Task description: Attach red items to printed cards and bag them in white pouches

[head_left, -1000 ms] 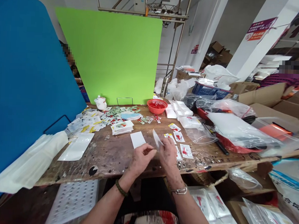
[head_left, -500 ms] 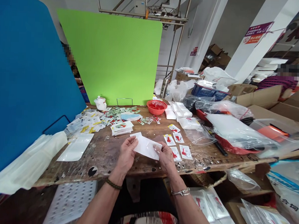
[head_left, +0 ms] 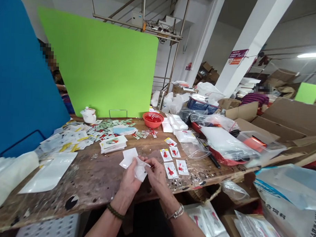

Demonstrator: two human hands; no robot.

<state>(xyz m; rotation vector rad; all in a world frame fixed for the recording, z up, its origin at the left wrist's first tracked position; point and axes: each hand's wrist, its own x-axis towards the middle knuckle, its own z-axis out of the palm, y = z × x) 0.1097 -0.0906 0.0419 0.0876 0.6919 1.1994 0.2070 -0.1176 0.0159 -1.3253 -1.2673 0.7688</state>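
Note:
My left hand (head_left: 131, 176) holds a small stack of white packets (head_left: 130, 155), which fans out beyond its fingers. My right hand (head_left: 156, 173) is closed on the near right end of a clear, whitish bag (head_left: 141, 169) that lies against the left palm. Both hands are close together above the front of the wooden table (head_left: 93, 178). To the right of them lie several small packets with red pieces (head_left: 171, 170). Behind the hands is a pile of white packets (head_left: 113, 144) with a green and red piece on top.
A red basket (head_left: 153, 120), scattered green cards (head_left: 116, 125) and a white pot (head_left: 88, 115) stand at the back. White packets (head_left: 74, 138) cover the left. Plastic bags (head_left: 227, 143) fill the right side. A person (head_left: 255, 97) sits far right.
My hands have come closer together, and the white sheet once stretched between them is now bunched, with packets fanned out on the left. The camera view has turned right.

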